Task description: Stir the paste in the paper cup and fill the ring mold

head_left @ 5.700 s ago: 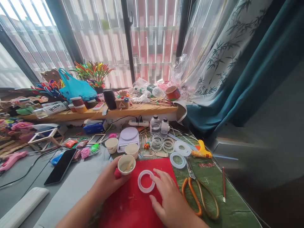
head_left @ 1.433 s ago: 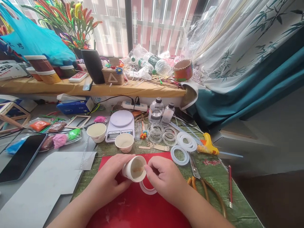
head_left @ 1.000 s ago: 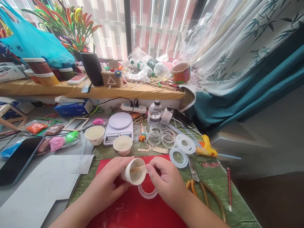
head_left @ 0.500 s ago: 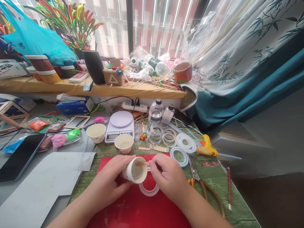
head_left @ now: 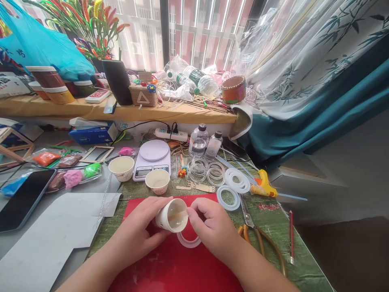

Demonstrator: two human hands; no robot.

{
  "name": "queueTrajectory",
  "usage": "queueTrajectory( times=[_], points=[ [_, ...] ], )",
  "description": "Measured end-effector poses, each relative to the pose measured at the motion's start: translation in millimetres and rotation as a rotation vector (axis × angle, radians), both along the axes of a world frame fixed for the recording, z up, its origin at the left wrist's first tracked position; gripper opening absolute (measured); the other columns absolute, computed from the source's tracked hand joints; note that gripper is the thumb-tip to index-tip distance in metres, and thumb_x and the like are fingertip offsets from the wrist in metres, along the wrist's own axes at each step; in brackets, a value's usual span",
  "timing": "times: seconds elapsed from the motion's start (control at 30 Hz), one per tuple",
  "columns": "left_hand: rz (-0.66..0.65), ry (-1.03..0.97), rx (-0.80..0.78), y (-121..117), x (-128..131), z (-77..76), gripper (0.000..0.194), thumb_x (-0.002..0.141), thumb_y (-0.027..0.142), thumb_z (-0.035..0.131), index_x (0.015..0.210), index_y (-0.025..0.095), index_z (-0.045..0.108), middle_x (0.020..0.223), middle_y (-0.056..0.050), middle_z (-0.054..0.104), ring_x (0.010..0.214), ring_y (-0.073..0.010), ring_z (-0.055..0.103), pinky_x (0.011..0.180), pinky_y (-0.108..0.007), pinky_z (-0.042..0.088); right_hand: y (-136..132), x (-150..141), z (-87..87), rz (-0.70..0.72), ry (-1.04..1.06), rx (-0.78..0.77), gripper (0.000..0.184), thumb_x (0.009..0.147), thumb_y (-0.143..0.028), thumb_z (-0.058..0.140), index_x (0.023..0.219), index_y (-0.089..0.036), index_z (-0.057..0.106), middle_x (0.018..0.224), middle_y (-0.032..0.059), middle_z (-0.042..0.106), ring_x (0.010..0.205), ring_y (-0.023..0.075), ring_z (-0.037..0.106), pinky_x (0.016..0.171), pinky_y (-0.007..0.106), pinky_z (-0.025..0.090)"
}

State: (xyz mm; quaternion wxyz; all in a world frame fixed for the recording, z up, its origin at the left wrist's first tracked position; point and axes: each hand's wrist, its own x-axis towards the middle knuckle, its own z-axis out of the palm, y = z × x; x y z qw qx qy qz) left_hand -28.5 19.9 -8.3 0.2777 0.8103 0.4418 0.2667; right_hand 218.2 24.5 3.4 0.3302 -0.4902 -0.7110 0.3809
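Observation:
A white paper cup is tilted toward me and to the right, with my left hand wrapped round its side. Clear liquid lies inside it. My right hand pinches a flat wooden stick whose lower end is in the liquid. Below the cup, a white ring mold rests on a red mat, partly hidden by the cup and my right hand. Two more paper cups, one nearer and one farther left, stand beyond the mat.
A white kitchen scale and two clear bottles stand behind. Clear rings, white ring molds, scissors and a yellow glue gun lie to the right. A phone and white sheet are left.
The stick has gone deeper into the cup and changed its slant, with my right hand a little nearer the rim. My left hand keeps its hold; the whole view has shifted slightly.

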Motion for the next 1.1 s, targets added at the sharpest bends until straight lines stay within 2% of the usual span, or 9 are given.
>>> queueTrajectory(
  times=[0.17,0.3,0.7,0.9,1.0,1.1],
  points=[
    [-0.014,0.000,-0.005,1.4,0.1,0.4,0.063,0.091,0.015,0.070,0.147,0.039,0.055,0.142,-0.003,0.072,0.125,-0.0287,0.069,0.101,-0.038,0.060,-0.9,0.0,0.6,-0.009,0.006,0.003,0.032,0.101,-0.029,0.053,0.071,-0.024,0.044,0.067,-0.0029,0.050,0.063,0.0150,0.045,0.060,0.030,0.032],
    [-0.010,0.003,0.000,1.2,0.5,0.6,0.062,0.091,0.016,0.071,0.146,0.040,0.056,0.140,-0.001,0.072,0.124,-0.0276,0.070,0.101,-0.036,0.059,-2.0,-0.8,2.2,-0.023,-0.030,0.018,0.035,0.100,-0.029,0.052,0.069,-0.024,0.038,0.064,-0.0042,0.045,0.060,0.0146,0.040,0.058,0.031,0.028],
    [-0.006,0.011,0.012,-0.2,0.4,1.3,0.060,0.091,0.018,0.072,0.144,0.041,0.056,0.138,0.000,0.074,0.121,-0.0257,0.071,0.100,-0.033,0.059,-0.4,-0.9,3.5,0.008,0.016,-0.021,0.032,0.099,-0.028,0.054,0.069,-0.024,0.041,0.065,-0.0043,0.046,0.061,0.0142,0.041,0.058,0.030,0.029],
    [0.007,0.024,0.032,1.3,-3.1,-3.2,0.059,0.090,0.020,0.072,0.145,0.039,0.057,0.137,-0.003,0.075,0.120,-0.0275,0.073,0.099,-0.034,0.061,-0.4,-0.3,3.5,0.048,0.021,-0.003,0.034,0.102,-0.030,0.051,0.071,-0.024,0.040,0.068,-0.0033,0.049,0.063,0.0149,0.044,0.060,0.031,0.031],
    [0.007,0.038,0.044,1.0,-5.6,-7.6,0.063,0.090,0.021,0.074,0.147,0.038,0.056,0.141,-0.005,0.074,0.124,-0.0299,0.072,0.103,-0.038,0.060,-0.7,-0.1,2.9,-0.019,-0.013,0.089,0.038,0.104,-0.031,0.049,0.070,-0.025,0.035,0.067,-0.0032,0.045,0.063,0.0157,0.042,0.061,0.032,0.029],
    [0.030,0.041,0.051,0.2,-6.7,-10.2,0.061,0.089,0.022,0.074,0.146,0.037,0.058,0.141,-0.006,0.074,0.123,-0.0313,0.073,0.101,-0.039,0.061,-0.9,0.2,3.4,0.032,0.019,0.009,0.036,0.103,-0.030,0.052,0.069,-0.024,0.038,0.065,-0.0038,0.047,0.061,0.0147,0.042,0.059,0.031,0.029]
  ],
)
